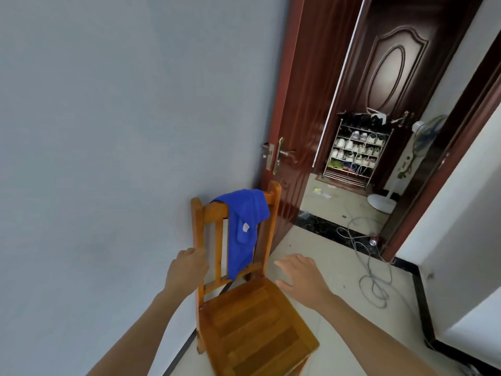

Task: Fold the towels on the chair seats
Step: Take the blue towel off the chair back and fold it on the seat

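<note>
A wooden chair (pixel 252 329) stands against the grey wall, its seat bare. A blue towel (pixel 244 226) hangs over the top rail of the chair's back, on its right half, and trails down between the slats almost to the seat. My left hand (pixel 187 270) reaches to the left post of the chair back, its fingers at the post. My right hand (pixel 301 275) hovers open, palm down, to the right of the chair back and below the towel, touching nothing.
An open dark-red door (pixel 295 109) stands just behind the chair. Beyond it are a shoe rack (pixel 355 150) and a standing fan (pixel 404 169). A loose grey cable (pixel 371 270) lies coiled on the tiled floor to the right. A white wall corner (pixel 466 253) stands at right.
</note>
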### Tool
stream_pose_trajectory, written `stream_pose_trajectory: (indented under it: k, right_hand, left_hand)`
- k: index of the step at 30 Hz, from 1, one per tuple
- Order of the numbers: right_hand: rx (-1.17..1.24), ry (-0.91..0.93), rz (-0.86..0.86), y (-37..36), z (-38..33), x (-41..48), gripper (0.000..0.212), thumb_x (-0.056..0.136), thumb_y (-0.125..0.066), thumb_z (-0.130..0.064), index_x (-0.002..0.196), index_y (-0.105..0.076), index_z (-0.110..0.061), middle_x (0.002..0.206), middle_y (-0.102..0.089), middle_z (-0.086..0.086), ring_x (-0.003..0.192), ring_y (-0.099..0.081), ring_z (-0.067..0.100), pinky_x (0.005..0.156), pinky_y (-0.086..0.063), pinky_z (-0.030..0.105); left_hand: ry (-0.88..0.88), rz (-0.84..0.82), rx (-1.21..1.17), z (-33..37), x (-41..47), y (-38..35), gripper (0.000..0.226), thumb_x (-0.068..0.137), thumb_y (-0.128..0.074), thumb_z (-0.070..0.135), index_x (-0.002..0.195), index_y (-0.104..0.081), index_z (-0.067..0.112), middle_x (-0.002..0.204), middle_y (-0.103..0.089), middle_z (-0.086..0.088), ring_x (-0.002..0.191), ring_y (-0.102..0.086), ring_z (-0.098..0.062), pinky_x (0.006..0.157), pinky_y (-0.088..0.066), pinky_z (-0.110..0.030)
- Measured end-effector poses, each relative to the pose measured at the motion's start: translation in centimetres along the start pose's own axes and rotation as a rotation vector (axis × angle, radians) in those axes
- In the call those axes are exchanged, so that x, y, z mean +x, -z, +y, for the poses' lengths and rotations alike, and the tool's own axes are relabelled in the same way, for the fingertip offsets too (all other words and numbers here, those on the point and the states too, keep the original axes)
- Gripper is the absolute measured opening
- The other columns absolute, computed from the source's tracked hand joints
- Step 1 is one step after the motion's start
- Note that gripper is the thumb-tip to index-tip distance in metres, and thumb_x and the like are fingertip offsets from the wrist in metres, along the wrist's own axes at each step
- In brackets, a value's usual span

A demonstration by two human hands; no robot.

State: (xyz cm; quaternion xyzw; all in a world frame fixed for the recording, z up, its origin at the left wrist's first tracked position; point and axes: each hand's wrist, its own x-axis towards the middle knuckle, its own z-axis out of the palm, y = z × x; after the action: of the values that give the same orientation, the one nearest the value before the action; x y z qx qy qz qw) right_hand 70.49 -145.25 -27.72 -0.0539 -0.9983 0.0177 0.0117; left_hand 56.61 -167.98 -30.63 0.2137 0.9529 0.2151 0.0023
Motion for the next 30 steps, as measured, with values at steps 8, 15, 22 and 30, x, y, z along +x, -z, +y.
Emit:
stream_pose_trajectory:
  k: [8, 15, 22, 30]
  right_hand:
    - [0.051, -0.042, -0.089, -1.9, 7.4, 6.9, 0.049, 0.096, -0.038, -0.040, 0.142, -0.031, -0.023, 0.144, -0.038, -0.004, 0.133, -0.031, 0.016, 0.107, -0.023, 0.031]
    - [0.145, 0.120, -0.100, -4.3, 13.5, 15.7, 0.048, 0.096, -0.040, -0.039, 0.141, -0.033, -0.023, 0.144, -0.036, -0.005, 0.134, -0.028, 0.015, 0.108, -0.025, 0.030]
    - [0.216, 0.339, -0.132, -5.1, 17.5, 21.2, 0.047, 0.096, -0.041, -0.039, 0.140, -0.033, -0.023, 0.141, -0.039, -0.007, 0.131, -0.033, 0.012, 0.104, -0.027, 0.027]
    - [0.486, 0.312, -0.071, -6.1, 14.3, 26.5, 0.055, 0.093, -0.050, -0.032, 0.142, -0.031, -0.015, 0.135, -0.048, 0.003, 0.121, -0.048, 0.018, 0.091, -0.044, 0.025]
  left_hand:
    - [-0.009, -0.037, -0.059, 3.9, 9.0, -5.0, 0.033, 0.098, -0.040, 0.028, 0.128, -0.049, 0.016, 0.129, -0.054, 0.000, 0.115, -0.052, -0.015, 0.095, -0.042, -0.022]
    - [0.222, 0.038, -0.055, 5.7, 12.8, -8.6, 0.036, 0.097, -0.043, 0.030, 0.131, -0.049, 0.021, 0.136, -0.051, 0.001, 0.122, -0.049, -0.017, 0.099, -0.043, -0.028]
    - [0.486, 0.121, -0.123, 10.1, 14.2, -10.3, 0.036, 0.096, -0.045, 0.028, 0.131, -0.049, 0.019, 0.132, -0.053, -0.002, 0.116, -0.054, -0.017, 0.097, -0.045, -0.028]
    - [0.743, 0.186, -0.089, 10.8, 10.0, -11.2, 0.036, 0.097, -0.043, 0.030, 0.131, -0.049, 0.021, 0.134, -0.052, 0.001, 0.123, -0.047, -0.016, 0.099, -0.042, -0.027]
